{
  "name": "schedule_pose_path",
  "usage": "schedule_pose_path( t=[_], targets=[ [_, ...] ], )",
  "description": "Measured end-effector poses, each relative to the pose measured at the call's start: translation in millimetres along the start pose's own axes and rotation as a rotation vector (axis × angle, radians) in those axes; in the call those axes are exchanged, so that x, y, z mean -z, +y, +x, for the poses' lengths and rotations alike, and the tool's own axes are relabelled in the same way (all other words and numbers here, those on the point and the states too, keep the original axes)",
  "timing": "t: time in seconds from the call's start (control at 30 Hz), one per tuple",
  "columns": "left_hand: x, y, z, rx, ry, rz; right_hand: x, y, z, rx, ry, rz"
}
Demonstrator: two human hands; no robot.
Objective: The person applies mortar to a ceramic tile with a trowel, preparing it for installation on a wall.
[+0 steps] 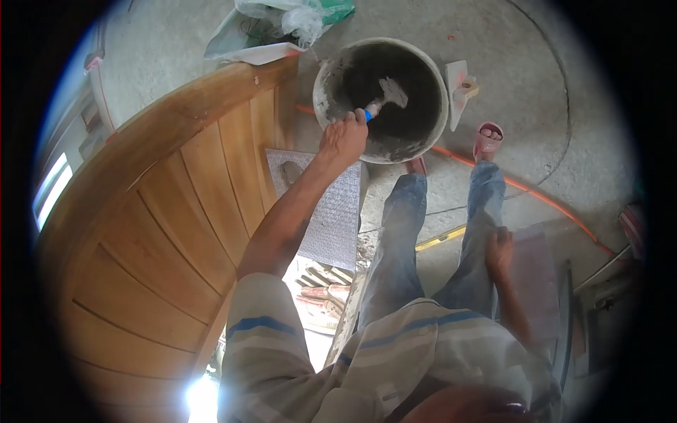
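My left hand (345,135) is closed round the blue handle of a trowel (392,93). The trowel's head, smeared with grey, is inside a round bucket (441,127) of dark grey wet mix (402,127). My left forearm reaches over a patterned grey sheet (331,211) with a dark oval mark. Against the side of my right leg, around the knee, rests my right hand (501,247), fingers lying on the jeans and no tool showing in it.
A curved wooden panelled structure (190,176) rises on my left. Beyond it lies a plastic bag (268,39). Right of the bucket is a white flat tool with a handle (458,92). An orange cord (543,194) crosses the concrete floor; a yellow level (441,238) lies behind my legs.
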State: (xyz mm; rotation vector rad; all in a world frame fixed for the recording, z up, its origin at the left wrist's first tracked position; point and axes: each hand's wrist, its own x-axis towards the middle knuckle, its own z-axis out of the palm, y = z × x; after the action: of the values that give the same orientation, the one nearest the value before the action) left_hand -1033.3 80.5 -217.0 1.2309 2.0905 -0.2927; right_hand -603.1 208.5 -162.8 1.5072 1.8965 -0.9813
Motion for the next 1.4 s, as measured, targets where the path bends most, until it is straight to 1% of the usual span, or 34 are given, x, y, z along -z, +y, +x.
schedule_pose_path(
  t=[0.03, 0.07, 0.13, 0.17, 0.23, 0.27, 0.33, 0.37, 0.43, 0.47, 0.53, 0.57, 0.6, 0.67, 0.73, 0.8, 0.83, 0.87, 0.93, 1.0, 1.03, 1.1, 1.13, 1.2, 1.23, 1.27, 1.33, 1.37, 1.4],
  targets=[
    [4.6, 6.5, -5.9, -0.042, 0.063, 0.03, 1.3, -0.1, 0.6, 0.007, 0.013, -0.029],
    [9.0, 9.5, -3.5, -0.043, 0.061, 0.023, 2.2, 2.3, 0.8, 0.004, 0.013, -0.036],
    [22.0, 10.0, 1.2, -0.115, 0.154, 0.193, -0.9, 4.2, 3.0, 0.004, 0.022, -0.018],
    [26.9, 7.1, 5.8, -0.102, 0.145, 0.189, -0.5, 3.5, 3.6, 0.01, 0.009, -0.024],
    [29.2, 1.4, 26.4, -0.026, 0.262, 0.418, 7.6, -1.8, 4.6, 0.038, -0.035, 0.033],
    [23.4, -3.9, 32.1, -0.019, 0.257, 0.407, 11.7, -5.0, 4.5, 0.04, -0.041, 0.021],
    [8.1, -21.3, 32.9, 0.205, 0.047, 0.098, 16.1, -12.8, 5.0, 0.059, -0.058, 0.013],
    [-10.3, -24.3, 25.5, 0.213, 0.04, 0.096, 15.6, -9.8, 5.1, 0.063, -0.067, 0.009],
    [-56.0, -25.7, 15.0, 0.287, 0.006, -0.141, 9.8, -0.2, 7.7, 0.044, -0.02, -0.013],
    [-60.8, -20.7, 17.7, 0.285, 0.006, -0.144, 8.3, 1.4, 10.2, 0.042, -0.019, -0.015],
    [-77.2, -4.7, 16.1, 0.327, -0.181, -0.408, 11.4, 5.1, 10.6, 0.043, -0.035, -0.013],
    [-110.5, -4.7, 14.1, 0.409, -0.135, -0.517, 14.8, 7.3, 7.2, 0.04, -0.049, -0.022],
    [-105.7, 3.4, 8.1, 0.415, -0.138, -0.519, 15.3, 6.4, 9.6, 0.041, -0.044, -0.018],
    [-79.3, 27.9, -3.3, 0.519, 0.005, -0.582, 15.8, -0.8, 14.6, 0.041, -0.042, -0.024],
    [-55.6, 33.9, 12.9, 0.551, 0.118, -0.57, 23.9, -8.1, 16.9, 0.026, -0.068, -0.058],
    [-58.5, 12.6, 50.8, 0.398, 0.175, -0.422, 19.7, 4.0, 23.7, 0.065, -0.097, -0.143],
    [-96.3, -3.6, 81.7, 0.416, 0.18, -0.43, 16.4, 8.0, 28.7, 0.097, -0.113, -0.203],
    [-153.6, -17.8, 113.7, 0.378, 0.13, -0.392, 19.1, 5.6, 33.4, 0.113, -0.122, -0.217],
    [-113.0, 17.8, 103.6, 0.499, 0.025, -0.425, 28.2, -4.4, 41.6, 0.099, -0.122, -0.22],
    [-143.6, 28.5, 93.1, 0.442, 0.054, -0.493, 35.1, -5.4, 57.4, 0.134, -0.139, -0.231],
    [-125.3, 32.8, 84.5, 0.454, 0.049, -0.507, 42.9, -5.5, 59.1, 0.16, -0.165, -0.228],
    [-76.2, 16.2, 63.4, 0.475, -0.286, -0.831, 51.7, -13.1, 66.7, 0.151, -0.191, -0.221],
    [-61.2, 8.5, 48.8, 0.488, -0.273, -0.821, 53.7, -19.0, 73.1, 0.129, -0.2, -0.208],
    [-40.2, 4.1, 24.6, 0.295, -0.127, -0.551, 57.7, -25.3, 83.6, 0.131, -0.221, -0.246],
    [-35.0, 2.7, 15.8, 0.335, -0.077, -0.497, 60.8, -25.0, 85.7, 0.126, -0.252, -0.295],
    [-30.7, -3.7, 11.8, 0.349, -0.081, -0.504, 63.4, -24.6, 85.1, 0.133, -0.263, -0.304],
    [-15.5, -19.3, 21.3, 0.358, -0.303, -0.31, 68.1, -25.2, 91.3, 0.213, -0.267, -0.28],
    [-8.9, -19.2, 30.7, 0.455, -0.343, -0.331, 70.5, -24.4, 93.6, 0.214, -0.252, -0.288],
    [-23.5, -16.9, 41.6, 0.446, -0.337, -0.344, 71.9, -23.2, 91.0, 0.19, -0.255, -0.309]
  ],
)
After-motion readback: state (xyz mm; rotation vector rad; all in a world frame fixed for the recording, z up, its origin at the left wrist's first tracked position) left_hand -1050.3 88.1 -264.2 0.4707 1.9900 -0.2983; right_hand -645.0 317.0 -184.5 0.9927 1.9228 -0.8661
